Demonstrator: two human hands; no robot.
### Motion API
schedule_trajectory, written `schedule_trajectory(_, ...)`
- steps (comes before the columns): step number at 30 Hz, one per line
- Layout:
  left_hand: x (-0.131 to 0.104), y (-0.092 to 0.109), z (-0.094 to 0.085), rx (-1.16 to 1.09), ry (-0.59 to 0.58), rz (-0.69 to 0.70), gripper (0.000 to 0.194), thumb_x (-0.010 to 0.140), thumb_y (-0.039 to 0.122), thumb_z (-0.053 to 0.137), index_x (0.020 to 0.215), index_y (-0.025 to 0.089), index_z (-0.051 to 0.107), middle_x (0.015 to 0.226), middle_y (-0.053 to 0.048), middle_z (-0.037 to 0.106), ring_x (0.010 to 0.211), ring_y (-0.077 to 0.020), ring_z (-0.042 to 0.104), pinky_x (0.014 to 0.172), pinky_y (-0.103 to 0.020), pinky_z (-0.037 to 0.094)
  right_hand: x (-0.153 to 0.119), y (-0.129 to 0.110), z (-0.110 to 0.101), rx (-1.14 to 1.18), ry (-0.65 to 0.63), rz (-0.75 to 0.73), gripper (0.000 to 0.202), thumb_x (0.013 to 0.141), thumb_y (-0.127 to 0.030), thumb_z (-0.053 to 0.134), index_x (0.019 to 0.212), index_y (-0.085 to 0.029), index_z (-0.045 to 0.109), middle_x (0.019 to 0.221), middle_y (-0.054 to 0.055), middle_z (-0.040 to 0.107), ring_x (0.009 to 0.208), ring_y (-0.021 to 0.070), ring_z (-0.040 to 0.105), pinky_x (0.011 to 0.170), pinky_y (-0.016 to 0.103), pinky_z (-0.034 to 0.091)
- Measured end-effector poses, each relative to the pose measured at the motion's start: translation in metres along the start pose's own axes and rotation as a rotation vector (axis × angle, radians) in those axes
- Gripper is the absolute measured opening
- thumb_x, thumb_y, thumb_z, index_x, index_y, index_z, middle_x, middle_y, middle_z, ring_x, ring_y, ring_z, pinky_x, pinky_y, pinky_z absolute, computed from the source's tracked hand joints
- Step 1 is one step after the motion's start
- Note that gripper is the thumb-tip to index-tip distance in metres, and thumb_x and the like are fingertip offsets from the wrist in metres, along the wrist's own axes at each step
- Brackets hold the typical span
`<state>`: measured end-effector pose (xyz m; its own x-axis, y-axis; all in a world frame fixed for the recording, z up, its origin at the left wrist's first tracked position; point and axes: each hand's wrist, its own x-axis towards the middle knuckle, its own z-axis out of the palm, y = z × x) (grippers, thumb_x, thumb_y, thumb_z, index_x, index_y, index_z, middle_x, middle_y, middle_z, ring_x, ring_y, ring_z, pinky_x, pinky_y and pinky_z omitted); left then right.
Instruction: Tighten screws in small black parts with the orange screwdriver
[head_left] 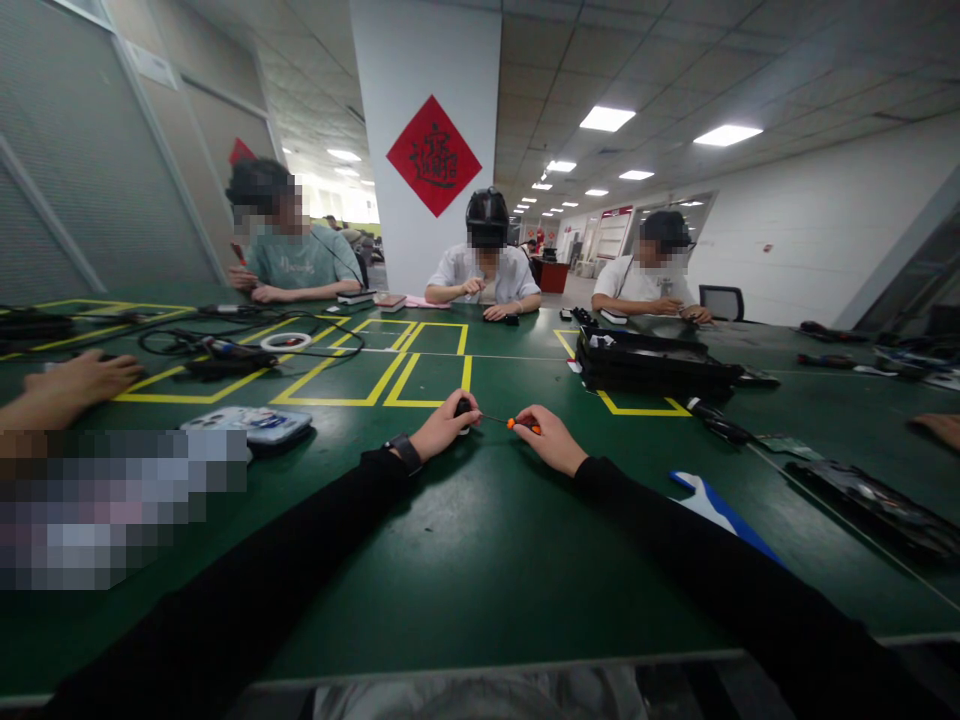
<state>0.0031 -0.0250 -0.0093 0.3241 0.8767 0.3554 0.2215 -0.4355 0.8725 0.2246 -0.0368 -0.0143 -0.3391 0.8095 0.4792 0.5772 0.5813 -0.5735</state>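
Green tabletop [442, 590] fills the space before you, bare at your near edge, and your 2 black-sleeved forearms reach across it. Watch [405, 453] on your left wrist! Your left hand [442, 428] is closed around a small dark piece [464, 406], mostly hidden by your fingers, just above the table. Your right hand [553, 440] pinches the orange-and-black screwdriver [525, 426], its thin shaft aimed straight at that piece; whether the tip touches, you can't tell from here. Off to your right lies a blue-and-white item [739, 525]; to your left, a patterned case [259, 424], near another person's hand [112, 375]. Farther on, yellow tape [424, 403] marks out boxes, a white ring [286, 342] sits among black cables, and a long black tray [652, 362] stands to the right. Across from you, 3 people sit at the far side, and behind them a red diamond poster [433, 155] hangs on a white pillar [379, 60].
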Motion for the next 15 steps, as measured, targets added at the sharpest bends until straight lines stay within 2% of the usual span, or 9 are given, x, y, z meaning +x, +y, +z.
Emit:
schedule_trajectory(4,0.0002,0.0,-0.0003,-0.014,0.004,0.001,0.019,0.075,0.032,0.05,0.087,0.018,0.045,0.071,0.002,0.055,0.069,-0.0111,0.054,0.068,-0.026,0.041,0.0011,0.0021,-0.0008,-0.063,-0.014,-0.022,0.018,0.081,-0.024,0.042,0.073,-0.015,0.056,0.078,0.003,0.053,0.076,0.013,0.047,0.073,0.027,0.037)
schedule_trajectory(9,-0.0006,0.0008,-0.0012,-0.014,0.016,0.0,0.018,0.075,0.031,0.05,0.087,0.018,0.045,0.07,0.002,0.056,0.067,-0.0104,0.053,0.065,-0.025,0.041,-0.0006,0.0002,-0.0012,-0.038,-0.013,-0.054,0.009,0.077,-0.023,0.049,0.081,-0.016,0.054,0.083,0.003,0.053,0.077,0.0131,0.047,0.072,0.027,0.038)
schedule_trajectory(15,-0.0018,0.0036,0.0002,0.005,0.014,0.005,0.019,0.075,0.032,0.05,0.086,0.018,0.045,0.07,0.002,0.055,0.067,-0.0107,0.053,0.066,-0.025,0.041,-0.0024,-0.0032,-0.0015,0.012,-0.028,-0.049,0.016,0.071,-0.024,0.056,0.084,-0.017,0.051,0.084,0.001,0.054,0.077,0.0132,0.049,0.073,0.028,0.039)
